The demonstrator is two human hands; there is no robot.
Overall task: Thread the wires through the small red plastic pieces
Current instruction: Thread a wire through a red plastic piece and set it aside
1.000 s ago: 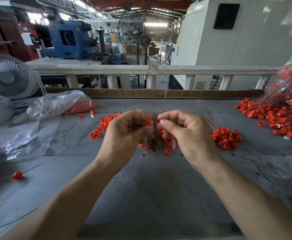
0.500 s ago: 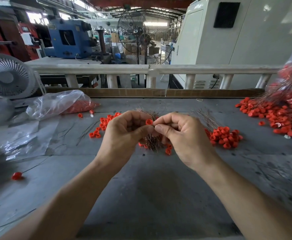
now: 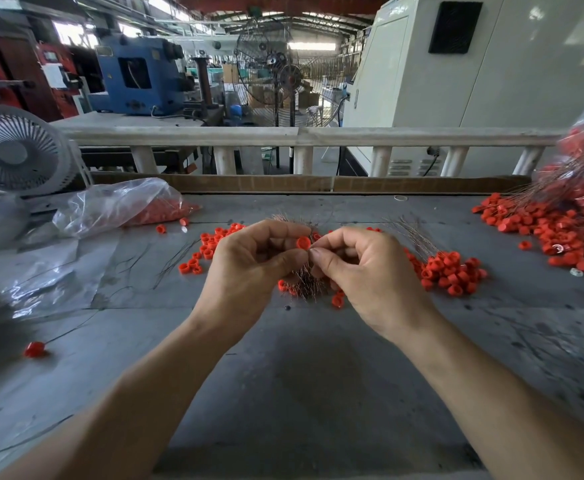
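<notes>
My left hand pinches a small red plastic piece between thumb and forefinger above the grey table. Touching it from the right, my right hand has thumb and forefinger pinched together at the piece; the thin wire there is too fine to make out. A bundle of copper wires hangs below and behind both hands, partly hidden by them. Loose red pieces lie left of the hands, and a small heap of red pieces with wires lies to the right.
A large pile of threaded red pieces spreads at the far right under a plastic bag. A clear bag of red pieces and a white fan stand at the left. One threaded piece lies near the left front. A cardboard strip edges the back.
My right hand has moved left until its fingertips meet the red piece held by my left hand. The left hand has stayed almost still.
</notes>
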